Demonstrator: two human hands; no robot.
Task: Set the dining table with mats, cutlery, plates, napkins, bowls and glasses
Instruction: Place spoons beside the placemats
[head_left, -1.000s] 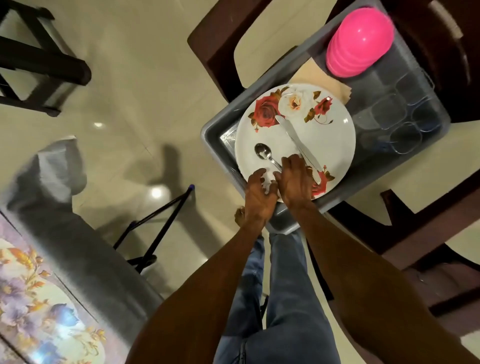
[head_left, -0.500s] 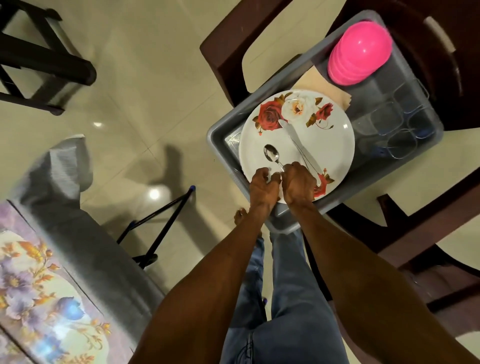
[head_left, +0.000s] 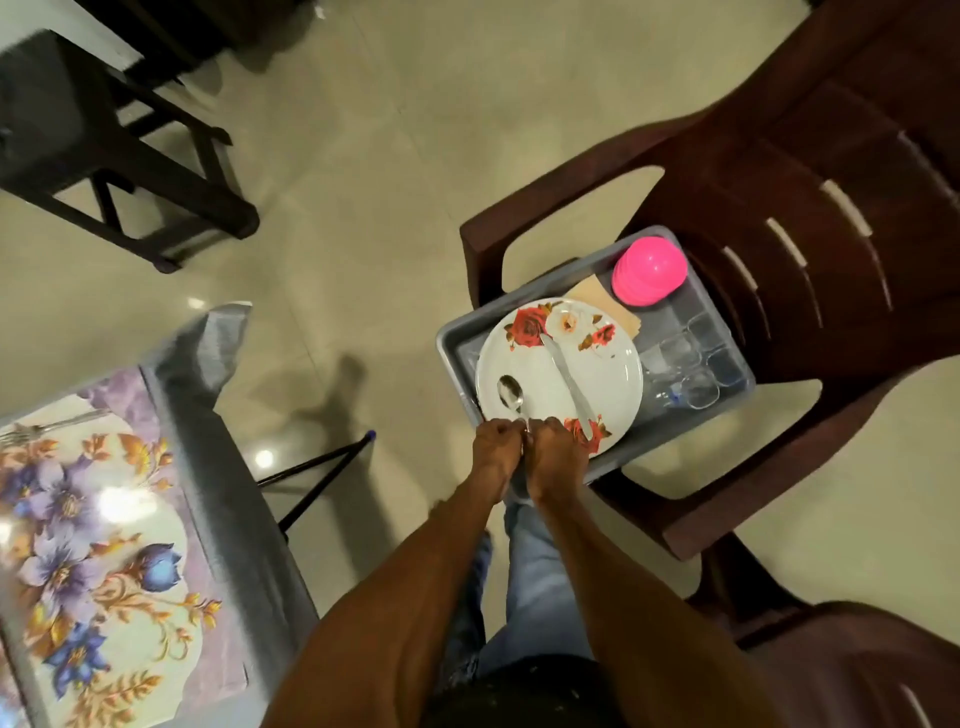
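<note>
Over a grey tub (head_left: 452, 338) on a brown plastic chair (head_left: 810, 171), both hands meet at the near rim of a white flowered plate (head_left: 592, 374). Left hand (head_left: 496, 447) and right hand (head_left: 556, 454) have fingers curled, apparently pinching the spoon (head_left: 511, 392) handle between them; the exact hold is too small to tell. A knife (head_left: 569, 382) lies loose across the plate. Lifting the plate unevenly could probably slide the knife off onto the floor. Beyond the plate sit stacked pink bowls (head_left: 649, 270), tan napkins (head_left: 597, 293) and clear glasses (head_left: 696, 358). Well to the left, the dining table (head_left: 228, 467) holds a flowered mat (head_left: 93, 545) and a fork (head_left: 47, 426). A black stand (head_left: 317, 473) occupies the floor between.
</note>
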